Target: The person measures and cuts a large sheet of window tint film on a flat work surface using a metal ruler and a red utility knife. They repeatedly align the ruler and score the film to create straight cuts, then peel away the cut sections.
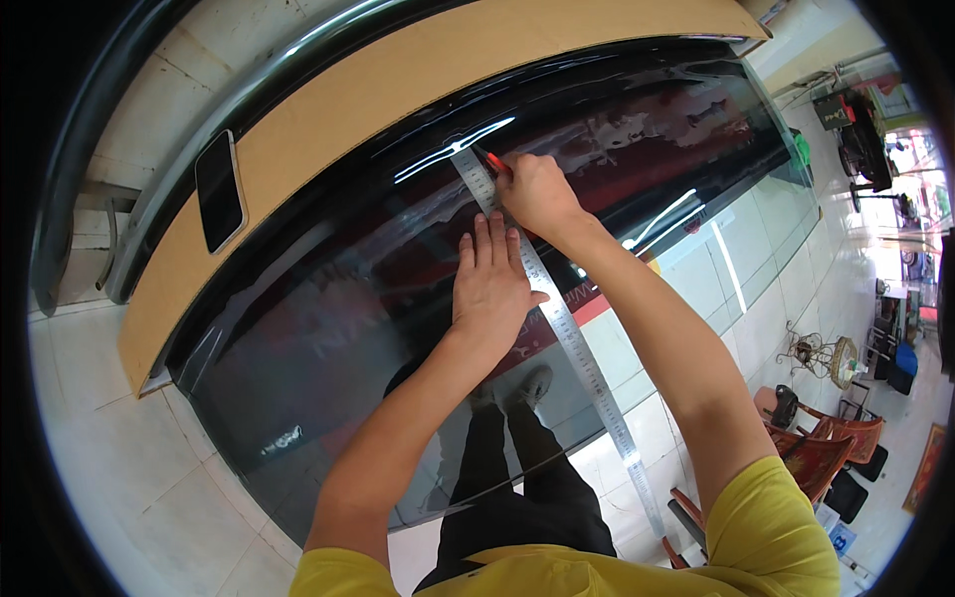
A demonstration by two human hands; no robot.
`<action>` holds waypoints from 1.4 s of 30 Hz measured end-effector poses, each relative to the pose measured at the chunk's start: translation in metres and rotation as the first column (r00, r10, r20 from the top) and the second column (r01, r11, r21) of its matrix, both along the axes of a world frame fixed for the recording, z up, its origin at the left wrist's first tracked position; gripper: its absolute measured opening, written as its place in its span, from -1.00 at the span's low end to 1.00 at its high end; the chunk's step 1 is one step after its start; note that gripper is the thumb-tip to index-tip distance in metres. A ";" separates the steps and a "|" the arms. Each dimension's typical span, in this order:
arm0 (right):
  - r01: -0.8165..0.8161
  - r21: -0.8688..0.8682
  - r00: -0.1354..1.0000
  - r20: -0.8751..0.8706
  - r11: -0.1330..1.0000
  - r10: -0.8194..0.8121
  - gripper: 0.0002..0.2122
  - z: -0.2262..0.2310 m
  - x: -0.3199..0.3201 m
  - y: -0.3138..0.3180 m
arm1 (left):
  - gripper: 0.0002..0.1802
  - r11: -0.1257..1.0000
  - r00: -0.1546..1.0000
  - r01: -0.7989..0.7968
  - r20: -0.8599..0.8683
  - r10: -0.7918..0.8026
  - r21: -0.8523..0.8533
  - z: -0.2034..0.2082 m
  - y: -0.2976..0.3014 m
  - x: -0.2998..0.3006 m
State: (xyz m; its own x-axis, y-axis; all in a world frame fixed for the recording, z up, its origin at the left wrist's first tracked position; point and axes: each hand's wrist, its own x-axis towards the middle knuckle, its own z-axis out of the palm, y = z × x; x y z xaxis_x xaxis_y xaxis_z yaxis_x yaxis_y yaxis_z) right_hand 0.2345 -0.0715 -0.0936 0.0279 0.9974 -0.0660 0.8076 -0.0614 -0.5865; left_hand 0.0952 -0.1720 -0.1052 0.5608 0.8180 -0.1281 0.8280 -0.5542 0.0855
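While an orange tool (495,161) is clasped in the right hand (543,197), the long metal ruler (594,381), probably light, stiff and slippery, is held beneath the flattened left hand (489,274) on the dark sheet (308,279), best steadied along its middle.

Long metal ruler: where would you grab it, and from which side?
I'd pinch the ruler across its two flat faces near the lower end, coming from the wearer's side. That end appears to jut past the dark sheet, likely leaving room for fingers beneath. The left hand and right hand crowd its upper part.
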 end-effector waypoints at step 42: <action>-0.071 -0.170 0.961 0.252 0.983 0.113 -0.66 0.018 0.061 -0.342 | 0.12 0.996 0.999 0.021 -0.026 -0.019 0.092 -0.003 -0.005 0.003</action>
